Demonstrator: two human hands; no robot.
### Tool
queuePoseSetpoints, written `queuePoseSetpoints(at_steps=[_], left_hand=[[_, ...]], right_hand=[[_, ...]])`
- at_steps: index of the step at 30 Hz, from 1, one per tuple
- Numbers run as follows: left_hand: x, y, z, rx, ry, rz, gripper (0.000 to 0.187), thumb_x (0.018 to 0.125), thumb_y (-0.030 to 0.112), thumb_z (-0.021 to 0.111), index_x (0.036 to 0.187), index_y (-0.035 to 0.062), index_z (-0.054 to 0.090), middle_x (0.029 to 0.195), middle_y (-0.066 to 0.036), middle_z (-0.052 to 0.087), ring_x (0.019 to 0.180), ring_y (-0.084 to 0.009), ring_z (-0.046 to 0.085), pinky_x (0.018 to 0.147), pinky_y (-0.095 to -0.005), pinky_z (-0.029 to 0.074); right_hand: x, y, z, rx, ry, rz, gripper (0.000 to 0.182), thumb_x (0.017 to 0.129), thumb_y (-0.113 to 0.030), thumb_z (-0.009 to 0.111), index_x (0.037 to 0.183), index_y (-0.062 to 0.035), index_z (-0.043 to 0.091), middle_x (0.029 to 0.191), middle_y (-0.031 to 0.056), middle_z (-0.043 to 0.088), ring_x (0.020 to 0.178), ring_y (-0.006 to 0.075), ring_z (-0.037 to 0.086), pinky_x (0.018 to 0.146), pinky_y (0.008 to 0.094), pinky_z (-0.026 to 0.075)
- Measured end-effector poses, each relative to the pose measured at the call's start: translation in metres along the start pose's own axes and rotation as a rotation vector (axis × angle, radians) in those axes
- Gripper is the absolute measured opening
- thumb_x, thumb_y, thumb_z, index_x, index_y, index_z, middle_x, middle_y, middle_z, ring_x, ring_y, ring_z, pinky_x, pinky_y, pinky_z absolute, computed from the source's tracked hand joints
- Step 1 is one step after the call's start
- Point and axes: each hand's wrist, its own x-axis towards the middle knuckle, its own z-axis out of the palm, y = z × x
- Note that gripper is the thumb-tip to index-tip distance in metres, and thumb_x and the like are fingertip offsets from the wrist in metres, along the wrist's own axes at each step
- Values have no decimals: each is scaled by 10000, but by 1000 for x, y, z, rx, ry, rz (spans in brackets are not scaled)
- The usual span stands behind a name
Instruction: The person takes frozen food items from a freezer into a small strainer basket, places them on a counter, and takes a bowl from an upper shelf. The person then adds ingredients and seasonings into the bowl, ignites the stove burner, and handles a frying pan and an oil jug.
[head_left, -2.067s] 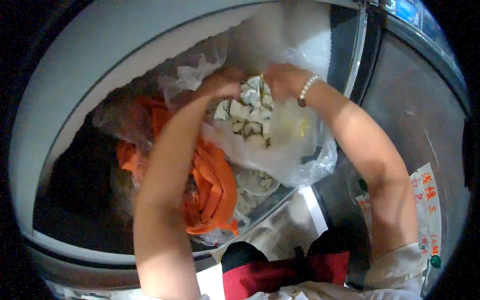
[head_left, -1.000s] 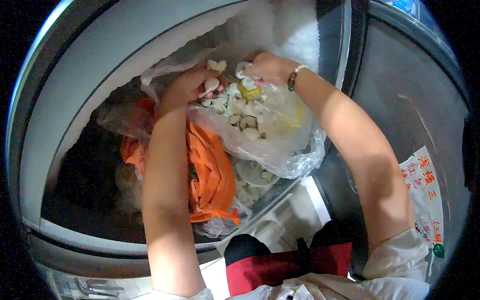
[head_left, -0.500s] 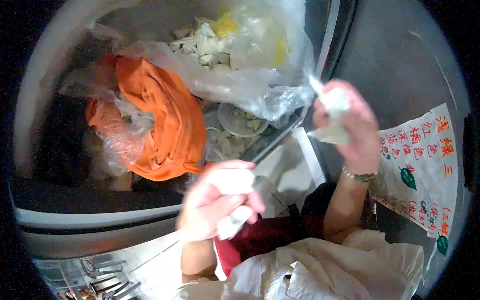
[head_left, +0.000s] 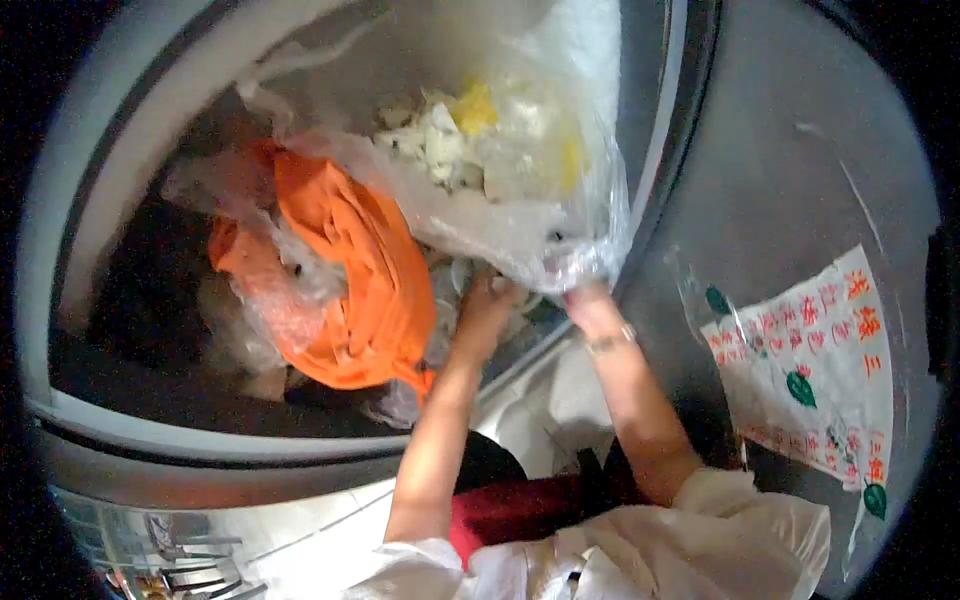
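My left hand (head_left: pixel 488 308) reaches down inside the freezer, just right of an orange cloth bag (head_left: pixel 375 290). Its fingertips are lost among the pale things under a clear plastic bag (head_left: pixel 480 225). At the freezer's front edge, my right hand (head_left: pixel 595 308) is against the crumpled lower end of that plastic bag, which covers its fingers. Whether it grips the plastic cannot be made out. White chunks (head_left: pixel 440 145) and a yellow piece (head_left: pixel 475 108) show inside the clear bag. No white piece is visible in either hand.
The freezer rim (head_left: pixel 300 440) curves along the near side. To the right stands the open door (head_left: pixel 800 200), bearing a handwritten paper sheet (head_left: pixel 800 370) with red characters. Below left, metal utensils (head_left: pixel 200 580) are by the pale floor (head_left: pixel 310 540).
Both hands have moved from outside the freezer, where each held white pieces, to its inside and front edge. The white pieces are out of sight. The view has shifted slightly.
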Motion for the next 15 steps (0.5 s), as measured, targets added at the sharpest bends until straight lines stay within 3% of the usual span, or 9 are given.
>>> queuePoseSetpoints(at_steps=[2, 4, 5, 7, 8, 10, 11, 13, 15], left_hand=[[-75, 21, 7, -16, -105, 456, 330, 790, 109, 570, 1102, 9, 529, 999, -104, 579, 891, -153, 551, 765, -275, 442], [-138, 96, -12, 131, -228, 807, 190, 797, 100, 550, 884, -52, 625, 904, -140, 641, 912, -194, 596, 811, -291, 453], [-148, 120, -20, 134, -221, 810, 190, 797, 100, 550, 884, -52, 625, 904, -140, 641, 912, -194, 596, 811, -291, 453], [-146, 169, -37, 308, 263, 1025, 165, 770, 77, 558, 843, -52, 631, 840, -131, 646, 808, -202, 613, 727, -282, 471], [-126, 188, -53, 417, 360, 1041, 164, 766, 83, 559, 831, -48, 633, 819, -130, 647, 767, -207, 615, 700, -280, 473], [-69, 225, -89, 653, 413, 978, 175, 766, 110, 556, 813, -37, 638, 790, -131, 648, 697, -216, 612, 661, -279, 472], [-34, 236, -104, 883, 401, 881, 208, 747, 100, 500, 843, -39, 621, 796, -201, 620, 734, -297, 615, 652, -346, 467], [56, 217, -135, 1132, 304, 672, 215, 729, 81, 495, 867, -34, 613, 830, -227, 612, 771, -331, 609, 687, -396, 465], [88, 209, -136, 1262, 156, 302, 224, 668, 72, 568, 861, -34, 608, 788, -221, 608, 745, -302, 609, 640, -413, 473]], right_hand=[[-38, -46, 15, 42, 172, -342, 195, 884, -210, 482, 958, -34, 521, 807, 40, 560, 685, 110, 526, 636, 265, 452], [-68, -120, 44, 24, 80, -617, 163, 895, -167, 462, 934, -17, 510, 792, 30, 549, 656, 101, 510, 596, 257, 445], [-72, -142, 53, 53, -85, -694, 154, 893, -146, 458, 933, -9, 516, 810, 37, 557, 678, 105, 523, 602, 253, 449], [-60, -183, 85, -135, -276, -790, 135, 877, -89, 448, 931, 5, 527, 819, 53, 570, 691, 115, 541, 610, 241, 452], [-46, -197, 110, -363, -300, -814, 131, 863, -53, 442, 930, 11, 534, 810, 63, 576, 681, 120, 545, 612, 233, 452], [23, -196, 140, -414, -745, -758, 176, 799, -88, 509, 924, 32, 538, 798, 81, 598, 683, 169, 579, 632, 267, 469], [38, -203, 157, -916, -627, -694, 270, 792, -86, 499, 1008, 75, 525, 947, 166, 608, 875, 212, 599, 732, 308, 475], [59, -186, 196, -1814, -583, -502, 344, 748, -86, 496, 1059, 59, 504, 955, 192, 596, 870, 256, 595, 744, 324, 468], [74, -166, 190, -1922, -612, -509, 417, 716, -97, 498, 1115, 23, 471, 932, 204, 587, 879, 293, 583, 739, 367, 467]])
